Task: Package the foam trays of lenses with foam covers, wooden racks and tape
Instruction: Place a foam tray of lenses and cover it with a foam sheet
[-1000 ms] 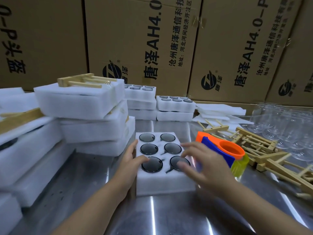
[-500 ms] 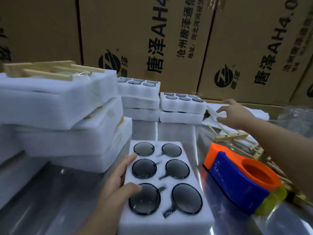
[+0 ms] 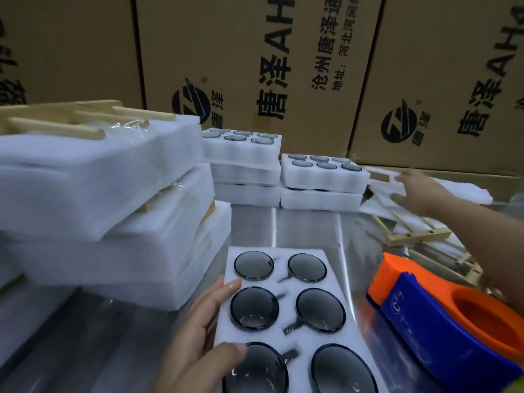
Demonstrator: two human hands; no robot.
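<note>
A white foam tray [image 3: 286, 282] holding several dark round lenses lies on the steel table in front of me. My left hand [image 3: 198, 336] rests on its left edge, fingers straight along the side and thumb on the near lens. My right hand [image 3: 416, 194] reaches far right to a pile of thin white foam covers [image 3: 388, 185], fingers spread and touching the top sheet. Wooden racks [image 3: 416, 239] lie just below that hand. An orange and blue tape dispenser [image 3: 442, 316] sits to the right of the tray.
Taped foam packages with wooden racks on top [image 3: 93, 177] are stacked at the left. Two more stacks of lens trays [image 3: 323, 177] stand at the back. Cardboard boxes [image 3: 255, 66] wall off the rear. Bare steel table [image 3: 306, 225] shows between the stacks and my tray.
My right hand has gone from over the tray to the foam covers at the back right. The view has moved closer to the table. My left hand stayed on the tray.
</note>
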